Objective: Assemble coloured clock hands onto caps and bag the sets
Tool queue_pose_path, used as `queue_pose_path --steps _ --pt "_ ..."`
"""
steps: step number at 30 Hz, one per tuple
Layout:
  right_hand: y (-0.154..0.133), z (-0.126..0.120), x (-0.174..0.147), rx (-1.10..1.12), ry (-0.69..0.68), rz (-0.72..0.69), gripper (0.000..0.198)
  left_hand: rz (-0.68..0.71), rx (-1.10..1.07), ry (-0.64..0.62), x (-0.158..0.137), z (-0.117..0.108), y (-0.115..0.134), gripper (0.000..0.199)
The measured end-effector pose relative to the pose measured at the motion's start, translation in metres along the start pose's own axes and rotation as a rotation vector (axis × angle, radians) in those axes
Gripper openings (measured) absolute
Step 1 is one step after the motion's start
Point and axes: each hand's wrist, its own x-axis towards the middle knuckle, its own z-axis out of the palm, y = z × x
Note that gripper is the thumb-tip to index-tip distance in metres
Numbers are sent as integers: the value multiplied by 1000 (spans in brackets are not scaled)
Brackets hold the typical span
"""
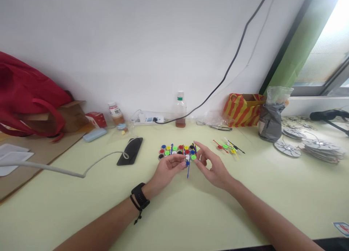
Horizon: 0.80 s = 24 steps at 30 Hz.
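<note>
My left hand (167,171) is closed in a pinch at the near edge of a cluster of small round discs (167,153) in red, yellow, green, blue, white and black. Its fingertips grip a blue arrow-shaped spinner (188,171) by the hub, with the pointer aimed down toward me. To the right, my right hand (214,167) is open, thumb and fingers spread beside a green disc (193,157). Several more arrows stand or lie among the discs, one of them blue (171,148). Fingers partly cover the middle of the cluster.
Loose coloured arrows (230,147) lie right of the discs. A black phone (130,151) with a grey cable is on the left. Behind stand a bottle (180,111), a power strip (149,120) and a striped bag (242,111). Stacked grey discs (323,149) sit far right.
</note>
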Motion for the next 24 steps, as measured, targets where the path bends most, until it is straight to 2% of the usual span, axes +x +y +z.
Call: queue_pose_path --steps 2,3,4,5,7,8,10,12,15,19,24 --pt "-1 2 -2 26 -17 21 84 -19 2 18 0 0 3 38" --pt "-1 2 -2 38 -12 26 89 -31 5 25 0 0 4 40" --pt "-2 2 -2 45 -7 33 87 -43 9 30 0 0 4 41" --pt "-3 1 -2 46 -19 39 75 -52 11 36 0 0 5 42" --pt "-6 -2 1 42 -101 57 30 -56 12 49 -1 0 5 42" --pt "-7 -4 2 47 -162 71 28 -51 11 56 -1 0 5 41" --pt "-9 -6 4 74 -257 102 53 -42 4 65 -1 1 5 39" --pt "-11 -7 6 97 -247 136 58 -36 -6 67 0 1 5 38" --pt "-13 -6 8 99 -185 160 47 -24 0 45 0 2 5 37" --pt "-13 -3 7 121 -197 161 31 -4 31 18 -1 2 4 35" --pt "-9 -1 6 125 -219 177 31 18 47 -10 -1 2 2 34"
